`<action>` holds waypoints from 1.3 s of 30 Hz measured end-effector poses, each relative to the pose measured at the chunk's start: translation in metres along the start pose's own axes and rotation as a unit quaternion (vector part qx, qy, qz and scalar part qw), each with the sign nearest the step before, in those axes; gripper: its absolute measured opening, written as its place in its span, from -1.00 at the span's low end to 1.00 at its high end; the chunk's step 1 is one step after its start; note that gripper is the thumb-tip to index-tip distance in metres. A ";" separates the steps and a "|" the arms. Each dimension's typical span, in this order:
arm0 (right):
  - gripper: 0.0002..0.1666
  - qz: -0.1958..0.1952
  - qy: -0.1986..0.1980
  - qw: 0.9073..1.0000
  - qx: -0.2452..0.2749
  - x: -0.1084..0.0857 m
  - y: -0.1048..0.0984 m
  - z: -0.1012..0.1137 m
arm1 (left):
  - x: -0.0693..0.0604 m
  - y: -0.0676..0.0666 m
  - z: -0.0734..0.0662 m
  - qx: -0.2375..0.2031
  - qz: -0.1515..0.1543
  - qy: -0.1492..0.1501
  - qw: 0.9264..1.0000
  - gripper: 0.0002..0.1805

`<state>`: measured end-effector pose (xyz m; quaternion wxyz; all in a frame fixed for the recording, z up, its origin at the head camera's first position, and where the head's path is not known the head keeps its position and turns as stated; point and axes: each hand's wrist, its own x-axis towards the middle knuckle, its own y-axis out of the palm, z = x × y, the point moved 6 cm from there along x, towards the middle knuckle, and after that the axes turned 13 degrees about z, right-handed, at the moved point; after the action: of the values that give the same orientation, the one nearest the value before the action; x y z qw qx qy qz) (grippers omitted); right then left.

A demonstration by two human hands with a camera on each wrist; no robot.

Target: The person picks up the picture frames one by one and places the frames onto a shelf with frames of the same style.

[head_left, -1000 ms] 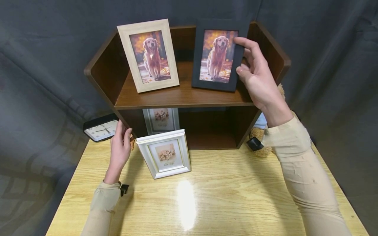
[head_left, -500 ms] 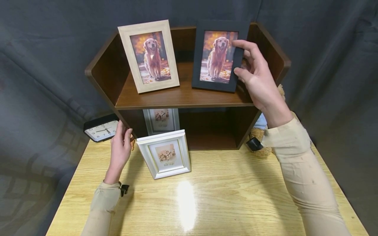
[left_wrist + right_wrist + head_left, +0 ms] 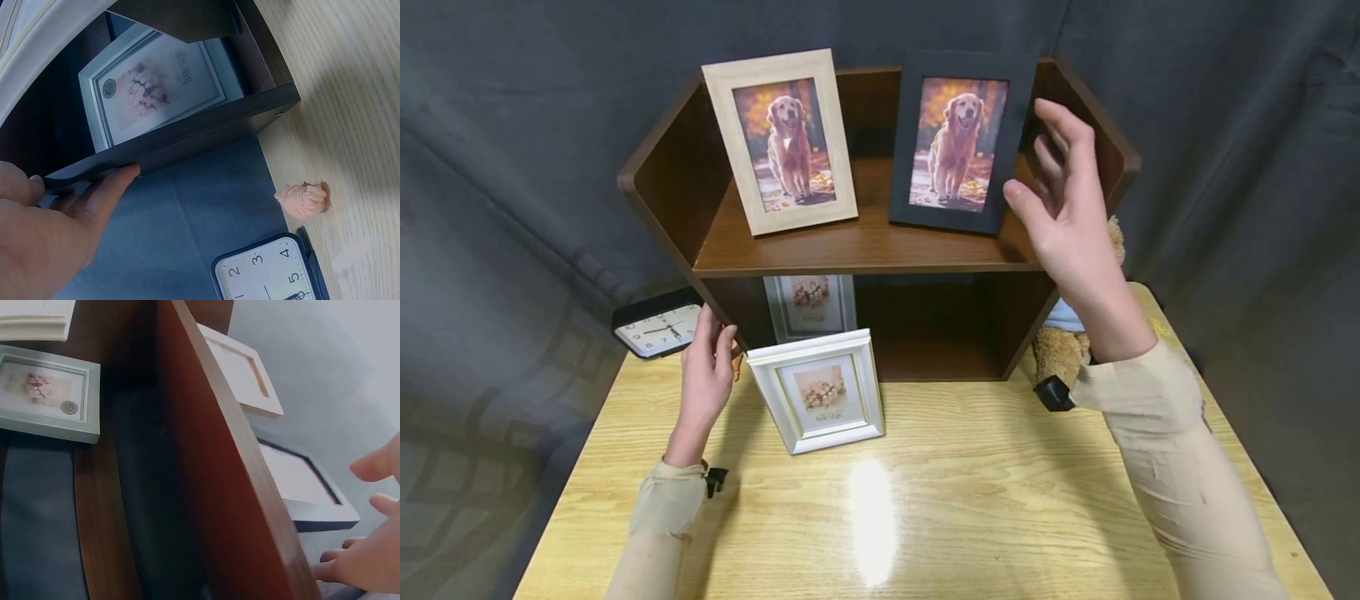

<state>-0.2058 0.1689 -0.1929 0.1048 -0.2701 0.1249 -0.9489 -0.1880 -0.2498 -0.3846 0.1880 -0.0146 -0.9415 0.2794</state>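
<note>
My left hand (image 3: 703,375) grips the front edge of the left side panel of a dark brown wooden shelf (image 3: 872,246); the left wrist view shows the thumb and fingers on opposite faces of the panel (image 3: 200,128). Beside a black picture frame (image 3: 958,146) on the top shelf, my right hand (image 3: 1071,208) is raised with thumb and fingers apart, holding nothing. That frame carries a dog photo and leans back upright. To its left stands a pale wood picture frame (image 3: 786,142) with the same photo.
A white picture frame (image 3: 823,392) stands on the table (image 3: 970,492) before the shelf. Inside the lower compartment is a silver-grey frame (image 3: 812,304). A black alarm clock (image 3: 658,329) and a small ridged peach-coloured object (image 3: 304,200) lie left; a teddy bear (image 3: 1060,354) sits right.
My right hand has let go of the black frame's right edge and moved slightly right, its fingers spreading. The frames stay put. My left hand has not moved.
</note>
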 end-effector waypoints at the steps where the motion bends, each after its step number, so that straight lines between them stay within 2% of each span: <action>1: -0.17 0.000 -0.014 1.000 -0.012 -0.004 0.001 0.002 | 0.000 0.000 0.000 -0.001 0.000 0.001 1.000 -0.47; 6: -0.22 0.012 -0.069 0.997 -0.033 -0.027 0.010 0.010 | -0.001 0.000 0.000 -0.003 0.001 0.001 1.000 -0.46; 10: -0.25 0.029 -0.075 0.996 -0.047 -0.048 0.019 0.008 | 0.000 0.000 0.000 -0.003 0.000 -0.001 1.000 -0.45; 13: -0.29 0.037 -0.087 0.995 -0.030 -0.065 0.027 0.004 | 0.000 0.000 0.000 -0.004 0.000 0.001 1.000 -0.47; 15: -0.33 0.038 -0.110 0.993 -0.012 -0.075 0.032 0.000 | 0.000 0.000 0.000 -0.004 0.000 0.001 1.000 -0.48; 19: -0.33 0.048 -0.174 0.983 0.029 -0.091 0.046 -0.015 | 0.001 0.000 0.000 -0.006 -0.002 0.003 1.000 -0.49; 22: -0.33 0.080 -0.198 0.976 0.053 -0.102 0.062 -0.036 | 0.001 -0.001 0.000 -0.008 -0.003 0.005 1.000 -0.48; 25: -0.36 0.123 -0.190 0.972 0.059 -0.114 0.081 -0.064 | 0.001 -0.001 0.000 -0.008 -0.001 0.001 1.000 -0.48; 30: -0.40 0.194 -0.136 0.970 0.063 -0.132 0.111 -0.105 | 0.001 0.000 0.002 -0.002 0.000 -0.004 1.000 -0.47; 34: -0.23 0.221 -0.093 0.968 0.068 -0.140 0.129 -0.125 | 0.000 0.000 0.002 0.003 -0.002 -0.004 1.000 -0.47; 39: -0.18 0.242 -0.064 0.966 0.058 -0.144 0.146 -0.140 | 0.000 0.000 0.002 0.003 -0.004 -0.004 1.000 -0.47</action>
<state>-0.1424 0.0941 -0.4208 0.3547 -0.2857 0.1245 -0.8815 -0.1886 -0.2511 -0.3857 0.1850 -0.0095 -0.9416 0.2813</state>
